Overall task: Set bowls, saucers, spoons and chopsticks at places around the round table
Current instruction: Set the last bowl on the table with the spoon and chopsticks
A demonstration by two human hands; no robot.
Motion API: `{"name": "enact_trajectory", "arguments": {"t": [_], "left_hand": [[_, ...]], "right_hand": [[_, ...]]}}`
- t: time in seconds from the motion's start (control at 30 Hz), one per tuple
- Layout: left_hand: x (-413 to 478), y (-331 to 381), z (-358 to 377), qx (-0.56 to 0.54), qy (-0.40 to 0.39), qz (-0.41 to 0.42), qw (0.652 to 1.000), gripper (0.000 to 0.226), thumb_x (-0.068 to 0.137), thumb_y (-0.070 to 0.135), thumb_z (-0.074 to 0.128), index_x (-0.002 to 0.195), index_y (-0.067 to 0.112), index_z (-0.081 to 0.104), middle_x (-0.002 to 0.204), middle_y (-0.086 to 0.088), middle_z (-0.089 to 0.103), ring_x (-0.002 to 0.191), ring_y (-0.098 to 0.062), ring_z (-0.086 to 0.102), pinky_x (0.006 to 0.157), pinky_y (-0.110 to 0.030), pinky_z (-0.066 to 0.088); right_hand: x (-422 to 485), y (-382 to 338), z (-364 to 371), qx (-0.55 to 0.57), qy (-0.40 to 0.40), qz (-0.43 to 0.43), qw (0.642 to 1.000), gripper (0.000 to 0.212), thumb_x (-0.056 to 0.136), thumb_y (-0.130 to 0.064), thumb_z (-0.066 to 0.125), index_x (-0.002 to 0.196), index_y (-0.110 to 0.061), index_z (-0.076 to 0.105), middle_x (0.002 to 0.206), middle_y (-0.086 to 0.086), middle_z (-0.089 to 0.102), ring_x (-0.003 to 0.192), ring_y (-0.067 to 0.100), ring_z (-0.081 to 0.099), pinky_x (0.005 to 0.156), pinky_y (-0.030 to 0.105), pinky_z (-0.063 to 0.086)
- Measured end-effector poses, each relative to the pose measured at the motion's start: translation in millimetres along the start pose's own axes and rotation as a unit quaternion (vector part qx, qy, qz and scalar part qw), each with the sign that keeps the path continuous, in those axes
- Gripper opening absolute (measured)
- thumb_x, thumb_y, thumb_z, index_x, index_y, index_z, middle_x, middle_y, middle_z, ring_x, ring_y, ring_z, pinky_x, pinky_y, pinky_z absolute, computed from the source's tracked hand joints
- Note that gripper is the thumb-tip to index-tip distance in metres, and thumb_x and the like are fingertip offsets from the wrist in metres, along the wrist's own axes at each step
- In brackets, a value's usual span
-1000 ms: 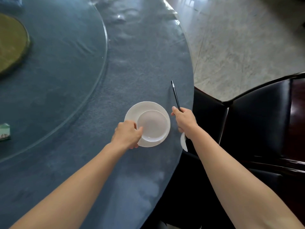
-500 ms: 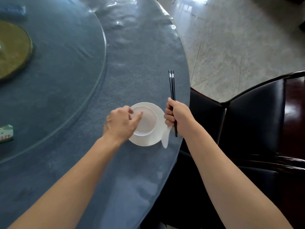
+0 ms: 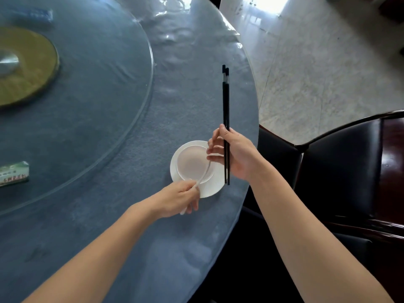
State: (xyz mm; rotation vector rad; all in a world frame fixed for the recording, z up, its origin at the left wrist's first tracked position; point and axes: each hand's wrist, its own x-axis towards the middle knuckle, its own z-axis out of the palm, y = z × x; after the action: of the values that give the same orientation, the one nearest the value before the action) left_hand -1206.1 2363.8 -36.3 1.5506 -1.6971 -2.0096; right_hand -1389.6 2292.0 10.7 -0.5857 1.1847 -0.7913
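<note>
A white bowl [image 3: 192, 164] sits on a white saucer [image 3: 215, 184] near the right edge of the round blue table [image 3: 135, 248]. My left hand [image 3: 178, 199] pinches the handle of a white spoon [image 3: 204, 177], which slants across the bowl's near right rim. My right hand [image 3: 237, 156] hovers over the saucer's right side and grips a pair of black chopsticks [image 3: 225, 106]. The chopsticks point away from me, with their lower ends over the saucer's right edge.
A glass turntable [image 3: 87, 95] with a yellow-green centre disc [image 3: 28, 64] covers the table's middle; a small green and white box [image 3: 13, 173] lies on it. A dark chair [image 3: 341, 171] stands at the table's right edge, with pale stone floor [image 3: 317, 62] beyond.
The spoon has passed from my right hand to my left hand, which left the bowl's rim and moved nearer me. My right hand now holds only the chopsticks, closer over the saucer.
</note>
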Motion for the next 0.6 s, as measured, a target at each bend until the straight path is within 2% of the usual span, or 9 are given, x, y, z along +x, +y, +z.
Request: {"name": "enact_trajectory", "arguments": {"t": [0.07, 0.13, 0.2, 0.23, 0.3, 0.37, 0.43, 0.5, 0.6], "left_hand": [[-2, -2, -1, -0.114, 0.054, 0.008, 0.992, 0.032, 0.098, 0.006, 0.036, 0.073, 0.006, 0.056, 0.066, -0.009, 0.063, 0.061, -0.025, 0.059, 0.061, -0.034, 0.051], [0, 8, -6, -0.269, 0.103, 0.024, 0.957, 0.032, 0.093, 0.005, 0.036, 0.066, 0.007, 0.053, 0.054, -0.013, 0.049, 0.047, -0.025, 0.049, 0.048, -0.031, 0.046], [4, 26, -15, -0.416, 0.115, 0.052, 0.901, 0.020, 0.084, 0.017, 0.046, 0.066, 0.011, 0.052, 0.051, -0.008, 0.037, 0.041, -0.021, 0.040, 0.043, -0.027, 0.040], [7, 37, -21, -0.453, 0.126, 0.074, 0.879, 0.017, 0.083, 0.022, 0.054, 0.070, 0.011, 0.055, 0.052, -0.005, 0.037, 0.041, -0.020, 0.040, 0.043, -0.026, 0.040], [16, 58, -34, -0.458, 0.183, 0.117, 0.862, 0.025, 0.088, 0.032, 0.067, 0.090, 0.007, 0.062, 0.057, -0.004, 0.051, 0.042, -0.016, 0.044, 0.042, -0.027, 0.042], [25, 76, -50, -0.453, 0.264, 0.122, 0.843, 0.036, 0.088, 0.036, 0.073, 0.105, 0.006, 0.064, 0.076, -0.005, 0.068, 0.041, -0.012, 0.047, 0.042, -0.025, 0.044], [32, 87, -66, -0.447, 0.316, 0.110, 0.829, 0.026, 0.087, 0.033, 0.075, 0.099, 0.011, 0.066, 0.084, -0.002, 0.074, 0.040, -0.010, 0.048, 0.044, -0.023, 0.046], [36, 87, -75, -0.437, 0.335, 0.095, 0.829, 0.016, 0.089, 0.026, 0.074, 0.091, 0.012, 0.066, 0.075, 0.002, 0.071, 0.038, -0.009, 0.047, 0.043, -0.022, 0.046], [36, 80, -75, -0.448, 0.313, 0.080, 0.833, 0.024, 0.089, 0.022, 0.074, 0.106, 0.007, 0.067, 0.083, 0.000, 0.068, 0.039, -0.008, 0.046, 0.043, -0.021, 0.044]], "right_hand": [[-1, -8, -3, -0.027, 0.014, -0.031, 0.999, 0.034, 0.106, -0.032, 0.042, 0.079, -0.014, 0.054, 0.067, 0.006, 0.059, 0.065, 0.024, 0.059, 0.072, 0.040, 0.053], [-3, -10, -1, -0.056, 0.002, -0.039, 0.998, 0.034, 0.106, -0.032, 0.042, 0.077, -0.014, 0.049, 0.057, 0.003, 0.047, 0.052, 0.021, 0.049, 0.058, 0.036, 0.051], [-5, -5, 1, -0.080, -0.023, -0.022, 0.996, 0.037, 0.106, -0.035, 0.041, 0.073, -0.017, 0.043, 0.054, -0.001, 0.032, 0.044, 0.015, 0.031, 0.045, 0.028, 0.036], [-5, -1, 2, -0.100, -0.029, -0.013, 0.994, 0.039, 0.106, -0.036, 0.041, 0.071, -0.018, 0.040, 0.054, -0.002, 0.028, 0.044, 0.014, 0.024, 0.043, 0.025, 0.027], [-5, 6, 1, -0.167, -0.035, -0.006, 0.985, 0.042, 0.105, -0.040, 0.042, 0.068, -0.020, 0.036, 0.054, -0.004, 0.026, 0.045, 0.012, 0.019, 0.043, 0.022, 0.017], [-6, 11, -5, -0.238, -0.052, 0.003, 0.970, 0.044, 0.104, -0.044, 0.042, 0.066, -0.022, 0.037, 0.056, -0.005, 0.026, 0.047, 0.011, 0.018, 0.044, 0.023, 0.014], [-11, 14, -14, -0.266, -0.071, 0.025, 0.961, 0.046, 0.102, -0.049, 0.042, 0.063, -0.025, 0.037, 0.057, -0.006, 0.026, 0.048, 0.012, 0.017, 0.046, 0.025, 0.012], [-17, 15, -22, -0.270, -0.089, 0.046, 0.958, 0.048, 0.101, -0.053, 0.042, 0.063, -0.025, 0.035, 0.057, -0.006, 0.025, 0.048, 0.012, 0.016, 0.046, 0.025, 0.012], [-22, 17, -30, -0.274, -0.118, 0.080, 0.951, 0.050, 0.100, -0.056, 0.038, 0.067, -0.021, 0.027, 0.057, -0.005, 0.022, 0.048, 0.014, 0.015, 0.045, 0.024, 0.012]]}}
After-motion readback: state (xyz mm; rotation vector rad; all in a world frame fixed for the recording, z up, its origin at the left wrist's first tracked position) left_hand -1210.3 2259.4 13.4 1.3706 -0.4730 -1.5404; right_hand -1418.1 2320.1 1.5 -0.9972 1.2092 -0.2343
